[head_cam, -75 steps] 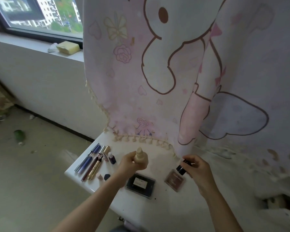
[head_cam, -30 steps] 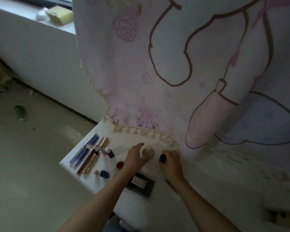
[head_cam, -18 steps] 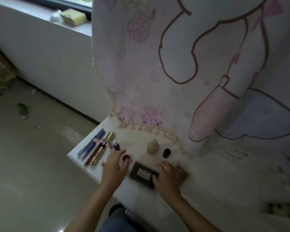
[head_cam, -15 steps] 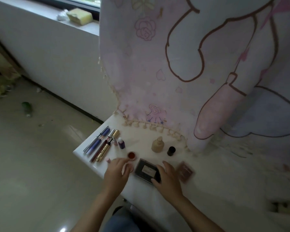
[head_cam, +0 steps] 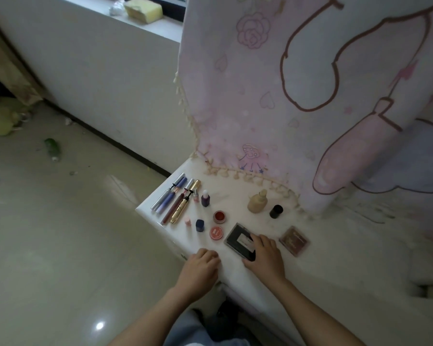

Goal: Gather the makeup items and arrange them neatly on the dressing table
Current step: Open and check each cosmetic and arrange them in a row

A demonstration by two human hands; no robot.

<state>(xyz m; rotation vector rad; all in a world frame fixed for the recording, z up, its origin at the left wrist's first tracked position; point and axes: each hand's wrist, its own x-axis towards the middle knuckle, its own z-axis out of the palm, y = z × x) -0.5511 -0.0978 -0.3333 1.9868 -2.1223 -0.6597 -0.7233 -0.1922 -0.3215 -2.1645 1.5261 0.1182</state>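
On the white dressing table (head_cam: 335,245) lie several pens and tubes (head_cam: 175,198) in a row at the left. Beside them stand a small purple bottle (head_cam: 205,199), a pink mini bottle (head_cam: 187,221) and a dark blue one (head_cam: 200,225). A red pot (head_cam: 219,217) sits behind its red lid (head_cam: 216,233). A beige foundation bottle (head_cam: 258,202) and a black bottle (head_cam: 276,211) stand upright at the back. My right hand (head_cam: 266,254) grips the near corner of the black palette (head_cam: 239,237); a brown compact (head_cam: 294,240) lies to its right. My left hand (head_cam: 201,267) rests curled at the front edge, holding nothing.
A pink cartoon blanket (head_cam: 298,96) hangs over the back of the table, its tassel fringe touching the top. A windowsill with a yellow sponge (head_cam: 143,10) is at the upper left. The tiled floor (head_cam: 60,233) to the left holds a green bottle (head_cam: 52,147).
The foundation bottle and the black bottle were set down at the back. My left hand let go of the red lid and drew back to the front edge. My right hand took the palette.
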